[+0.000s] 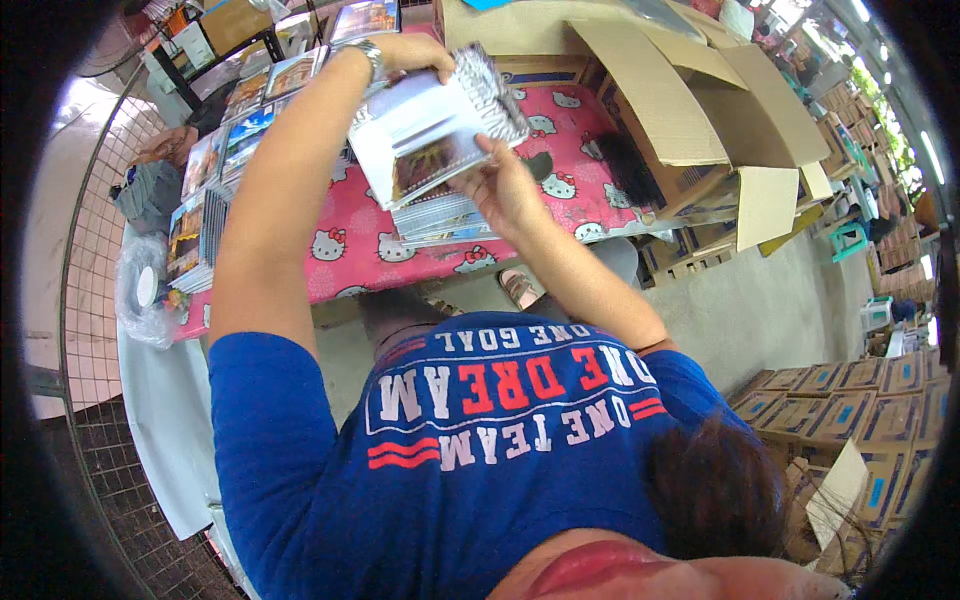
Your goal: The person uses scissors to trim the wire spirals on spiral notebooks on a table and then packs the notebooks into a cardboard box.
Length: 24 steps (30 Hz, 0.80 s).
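Note:
Both my hands hold a spiral-bound notebook (400, 135) tilted above the table, its white pages partly fanned and blurred. My left hand (420, 58) reaches over its far edge with the fingers bent down onto it. At the near right edge, my right hand (505, 190) grips it with the thumb on top and the fingers underneath. Below it lies a stack of thin notebooks (445, 222), partly hidden by the raised one and by my right hand. A dark patterned cover or sheet shows blurred at the held notebook's far right side.
A pink cartoon-print cloth (365, 205) covers the table. Stacks of picture-covered notebooks (205, 160) line its left side, beside a plastic bag (145, 290). An open cardboard box (700, 120) stands at the right. Several closed cartons (850, 400) are piled at lower right, and wire mesh (90, 250) borders the left.

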Motion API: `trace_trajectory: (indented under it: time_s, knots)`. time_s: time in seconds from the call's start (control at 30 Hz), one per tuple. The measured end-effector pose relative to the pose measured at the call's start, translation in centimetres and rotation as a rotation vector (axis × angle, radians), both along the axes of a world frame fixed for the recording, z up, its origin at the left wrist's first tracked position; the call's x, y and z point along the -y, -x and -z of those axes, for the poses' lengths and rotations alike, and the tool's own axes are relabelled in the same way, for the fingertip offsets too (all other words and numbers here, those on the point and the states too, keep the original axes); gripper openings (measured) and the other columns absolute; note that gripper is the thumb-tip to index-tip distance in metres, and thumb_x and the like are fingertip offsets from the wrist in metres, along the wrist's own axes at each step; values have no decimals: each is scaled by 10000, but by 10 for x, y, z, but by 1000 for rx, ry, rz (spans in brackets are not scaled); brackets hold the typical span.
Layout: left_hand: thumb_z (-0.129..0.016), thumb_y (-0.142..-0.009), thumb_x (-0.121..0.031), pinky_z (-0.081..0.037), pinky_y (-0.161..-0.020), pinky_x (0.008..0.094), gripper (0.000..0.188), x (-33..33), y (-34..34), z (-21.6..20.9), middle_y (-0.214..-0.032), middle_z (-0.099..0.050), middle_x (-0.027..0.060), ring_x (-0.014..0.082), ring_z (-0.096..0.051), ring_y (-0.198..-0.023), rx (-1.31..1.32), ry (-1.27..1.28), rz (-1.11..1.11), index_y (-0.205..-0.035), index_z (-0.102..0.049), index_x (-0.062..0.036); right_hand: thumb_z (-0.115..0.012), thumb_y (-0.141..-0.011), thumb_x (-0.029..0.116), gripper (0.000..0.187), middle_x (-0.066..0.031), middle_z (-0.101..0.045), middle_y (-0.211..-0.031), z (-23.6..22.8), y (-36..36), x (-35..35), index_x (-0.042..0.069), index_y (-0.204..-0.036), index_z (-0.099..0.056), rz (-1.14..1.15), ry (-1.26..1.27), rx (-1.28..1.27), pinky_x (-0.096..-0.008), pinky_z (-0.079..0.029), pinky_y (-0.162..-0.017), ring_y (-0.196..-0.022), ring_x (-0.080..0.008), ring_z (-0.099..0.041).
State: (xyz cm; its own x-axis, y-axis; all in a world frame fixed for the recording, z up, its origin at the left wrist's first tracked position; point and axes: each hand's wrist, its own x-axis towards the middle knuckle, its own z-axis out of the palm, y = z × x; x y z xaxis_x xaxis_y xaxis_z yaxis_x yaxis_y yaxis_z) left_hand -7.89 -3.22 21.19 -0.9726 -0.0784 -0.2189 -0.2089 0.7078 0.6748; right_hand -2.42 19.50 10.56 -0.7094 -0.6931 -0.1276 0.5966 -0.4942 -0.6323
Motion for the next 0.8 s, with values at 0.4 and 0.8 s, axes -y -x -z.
trace_trajectory:
  time_s: [0.4,0.8]
  knots:
    - [-737,-681,-346,-471,-889,433,550,-85,-85,46,-1188,-563,129,307,-548,-1093,-185,533,279,-1135,-569,-84,-592,-922,299,466,-174,-645,-1071,52,53,-91,-17,-1251,-494,-710,-457,-254,-400,-510,-913,-1012,-278,-648]
    - [-788,-602,-246,-458,-927,440,535,-92,-96,63,-1315,-477,216,362,-509,-1158,-287,604,239,-1052,-566,-59,-702,-802,268,310,-133,-688,-1020,156,242,84,84,-1052,-692,57,-738,-1412,-339,-493,-865,-987,-271,-645]
